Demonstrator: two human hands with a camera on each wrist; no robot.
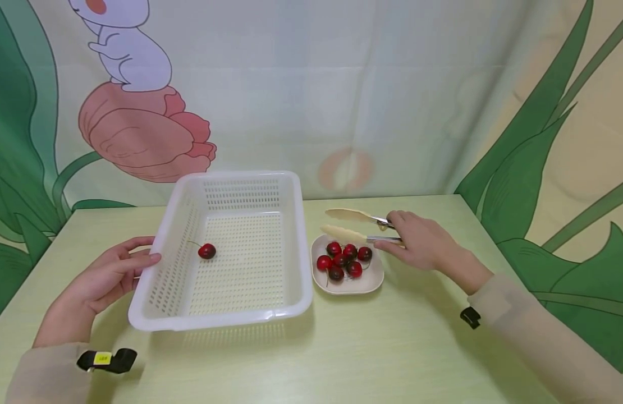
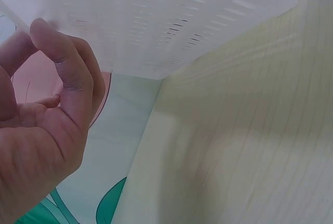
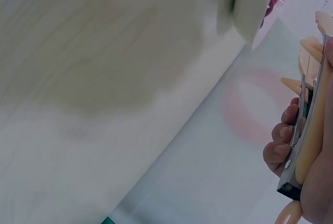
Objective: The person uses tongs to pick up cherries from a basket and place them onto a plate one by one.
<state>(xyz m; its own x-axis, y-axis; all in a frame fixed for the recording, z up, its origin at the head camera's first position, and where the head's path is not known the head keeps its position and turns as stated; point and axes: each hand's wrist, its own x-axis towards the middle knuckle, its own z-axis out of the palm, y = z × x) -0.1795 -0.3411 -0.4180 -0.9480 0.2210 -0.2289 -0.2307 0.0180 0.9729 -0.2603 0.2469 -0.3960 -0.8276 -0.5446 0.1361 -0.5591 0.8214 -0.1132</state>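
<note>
A white plastic basket [image 1: 297, 247] with slotted walls stands on the table, and one dark red cherry [image 1: 207, 251] with a stem lies in its left part. My left hand [image 1: 114, 269] pinches the basket's left rim; the left wrist view shows the curled fingers [image 2: 78, 73] against the basket wall [image 2: 171, 21]. My right hand [image 1: 422, 238] grips metal tongs [image 1: 384, 238] with cream tips, which are spread apart above the back of a small pale plate [image 1: 357, 287]. Several cherries [image 1: 340, 260] lie on that plate. Nothing is between the tong tips.
The plate stands close to the basket's right wall, on the light wood-look table [image 1: 392, 348]. Behind the table hangs a printed cloth [image 1: 392, 112] with a rabbit and a flower, and green leaves [image 1: 534, 168] show on the right.
</note>
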